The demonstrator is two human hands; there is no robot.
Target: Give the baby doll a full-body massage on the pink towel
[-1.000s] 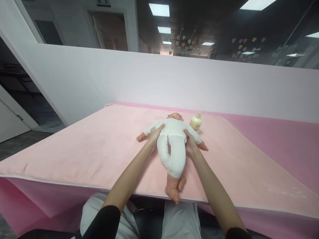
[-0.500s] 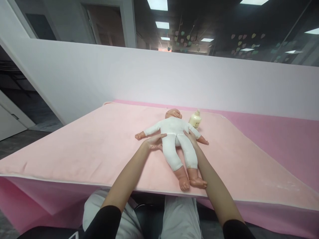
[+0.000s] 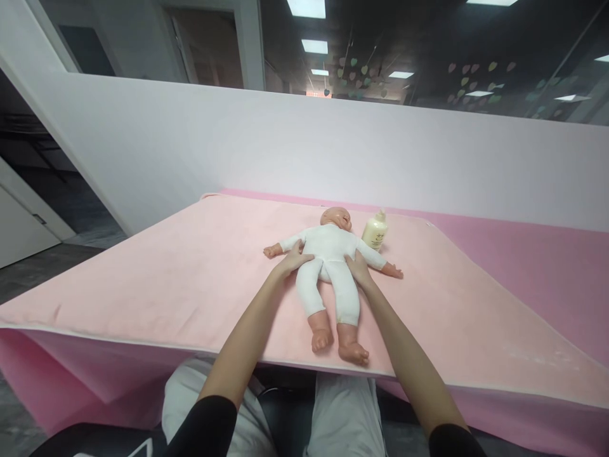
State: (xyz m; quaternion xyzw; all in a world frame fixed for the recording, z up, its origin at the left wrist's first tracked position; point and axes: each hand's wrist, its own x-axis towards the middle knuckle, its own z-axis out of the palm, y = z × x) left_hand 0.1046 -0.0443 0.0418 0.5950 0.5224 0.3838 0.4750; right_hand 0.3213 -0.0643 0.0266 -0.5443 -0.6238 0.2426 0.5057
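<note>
A baby doll [image 3: 328,244] with a white cloth body lies on its back on a pale pink towel-like cover [image 3: 190,279]. Its head points to the far side, its arms are spread, and its bare feet lie close to the near edge. My left hand [image 3: 292,259] holds the left side of its waist, thumb on top of the cloth body. On the other side of the waist, my right hand [image 3: 358,266] grips it, thumb also on top. Fingers of both hands are partly hidden by the doll. A pale yellow pump bottle [image 3: 375,231] stands just beyond the doll's right-hand arm.
Behind the table rises a white partition [image 3: 304,146], with dark glass above it. Pink cloth [image 3: 533,266] shows past the cover at the right and hangs down in front. My knees [image 3: 345,412] are under the near edge.
The doll's lower body and legs have swung to the left and its feet have come apart from my right forearm. Both hands have stayed at its waist, shifting slightly with it.
</note>
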